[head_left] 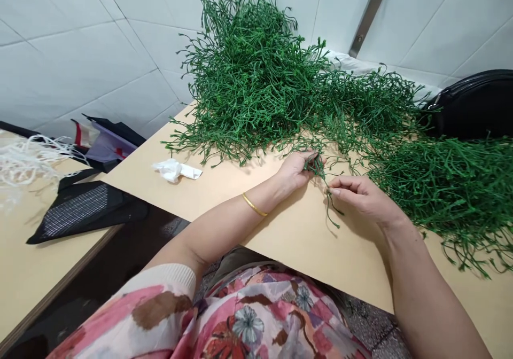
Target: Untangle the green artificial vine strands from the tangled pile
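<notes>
My left hand (300, 169) is closed round a small bunch of thin green plastic stems (315, 165), close to the edge of a large heap of the same stems (256, 81). Just to its right, my right hand (355, 194) pinches one green stem between thumb and fingertips. That stem hangs down over the bare tabletop (288, 225), its forked tip towards me. A second pile of green stems (449, 182) lies to the right of my right hand. The ends of the bunch inside my left palm are hidden.
Crumpled white tissue (172, 170) lies left of my hands. A black bag (473, 105) stands at the far right. On another table to the left are white strands (34, 161) and a black mesh pouch (80, 209). Tiled wall (80, 54) rises behind.
</notes>
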A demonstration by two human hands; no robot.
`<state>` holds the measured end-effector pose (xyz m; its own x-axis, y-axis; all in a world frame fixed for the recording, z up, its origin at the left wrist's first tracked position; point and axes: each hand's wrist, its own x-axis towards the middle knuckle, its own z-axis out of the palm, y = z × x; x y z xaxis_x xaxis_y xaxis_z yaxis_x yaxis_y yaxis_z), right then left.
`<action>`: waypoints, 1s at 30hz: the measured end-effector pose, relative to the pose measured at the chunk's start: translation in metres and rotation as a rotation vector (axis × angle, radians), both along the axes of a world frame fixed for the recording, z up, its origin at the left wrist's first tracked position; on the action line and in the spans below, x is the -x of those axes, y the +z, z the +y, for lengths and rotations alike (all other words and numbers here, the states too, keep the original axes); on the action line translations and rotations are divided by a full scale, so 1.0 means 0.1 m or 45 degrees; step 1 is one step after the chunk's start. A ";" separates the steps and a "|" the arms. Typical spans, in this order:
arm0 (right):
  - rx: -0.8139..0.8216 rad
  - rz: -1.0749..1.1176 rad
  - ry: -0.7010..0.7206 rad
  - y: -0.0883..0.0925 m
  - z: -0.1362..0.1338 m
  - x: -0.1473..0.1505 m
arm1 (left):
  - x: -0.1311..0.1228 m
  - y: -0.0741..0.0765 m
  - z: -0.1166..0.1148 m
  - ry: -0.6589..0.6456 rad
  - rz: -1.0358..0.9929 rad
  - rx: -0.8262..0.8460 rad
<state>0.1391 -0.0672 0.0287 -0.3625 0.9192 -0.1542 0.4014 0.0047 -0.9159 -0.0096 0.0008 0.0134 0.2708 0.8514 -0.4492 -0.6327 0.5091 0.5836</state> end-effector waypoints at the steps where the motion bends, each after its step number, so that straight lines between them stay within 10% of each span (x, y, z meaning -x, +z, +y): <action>1: 0.008 0.019 0.010 0.01 0.01 -0.02 | -0.01 0.01 0.00 0.026 0.023 0.006; 9: 0.037 0.106 -0.116 -0.02 0.07 -0.02 | 0.00 -0.06 0.13 0.143 0.096 -0.133; 15: -0.025 0.362 -0.471 -0.12 0.14 0.06 | 0.20 0.01 0.12 -0.176 0.250 -0.229; 19: -0.042 0.458 -0.553 -0.15 0.17 0.04 | 0.45 0.20 -0.08 -0.361 0.756 -0.409; 24: -0.044 0.516 -0.642 -0.18 0.19 0.04 | 0.71 0.56 -0.57 -0.169 1.629 -0.948; 30: -0.021 0.472 -0.548 -0.15 0.16 0.06 | 0.33 0.39 -0.76 -0.391 1.016 -0.905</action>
<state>0.1333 -0.0514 0.0138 0.0181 0.9972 -0.0725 0.0217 -0.0729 -0.9971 -0.0426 -0.0750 0.0521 0.3652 0.9306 -0.0252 0.1500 -0.0322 0.9882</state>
